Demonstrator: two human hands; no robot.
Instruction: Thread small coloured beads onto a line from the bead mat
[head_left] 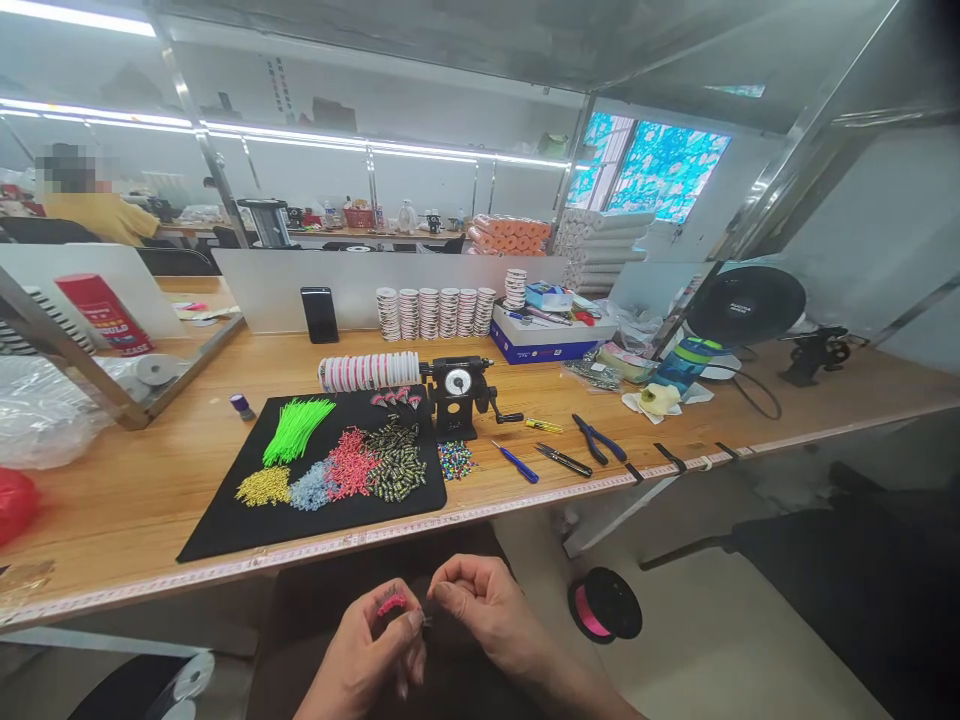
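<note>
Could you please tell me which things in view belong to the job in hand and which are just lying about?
Likely in the job:
- pink pieces in the left hand
- coral-pink pile
- green strands
- black mat

Probably just lying about:
- smartphone
- red aerosol can
- blue bottle

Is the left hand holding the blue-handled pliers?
No: the left hand holds small pink pieces, while the blue-handled pliers lie on the table.
</note>
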